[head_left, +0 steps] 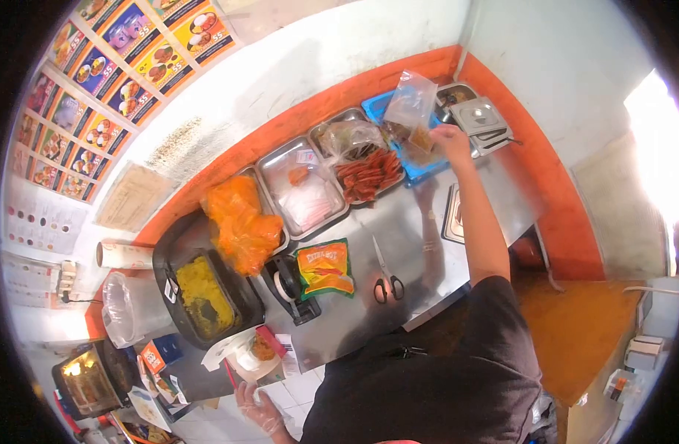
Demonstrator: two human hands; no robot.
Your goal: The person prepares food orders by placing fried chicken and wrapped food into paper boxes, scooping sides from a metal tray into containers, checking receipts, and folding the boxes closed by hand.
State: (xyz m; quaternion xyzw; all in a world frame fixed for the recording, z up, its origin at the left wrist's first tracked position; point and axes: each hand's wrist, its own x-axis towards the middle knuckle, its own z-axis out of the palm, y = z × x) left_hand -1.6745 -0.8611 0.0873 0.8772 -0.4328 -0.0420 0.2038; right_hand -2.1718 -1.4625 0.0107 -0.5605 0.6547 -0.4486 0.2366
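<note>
My right hand [450, 142] reaches over a blue tray [432, 175], fingers closed in a pinch at a small clear plastic bag [422, 140] with brown contents. Just above it a larger clear plastic bag [412, 98] stands up from the tray; how the two bags meet is unclear. At the lower left my left hand [258, 408], in a clear glove, has its fingers spread below an opened white takeaway box [247, 360]. Inside the box lies a brown fried piece [264, 348]. Whether the fingertips touch the box I cannot tell.
On the steel counter [354, 314] lie scissors [384, 270], a yellow-green "Extra Hot" packet [325, 268] and a black tape dispenser [286, 288]. Behind are a tray of red sausages [369, 176], an orange bag [243, 222] and a pan of yellow food [206, 296]. A lidded container [478, 118] stands far right.
</note>
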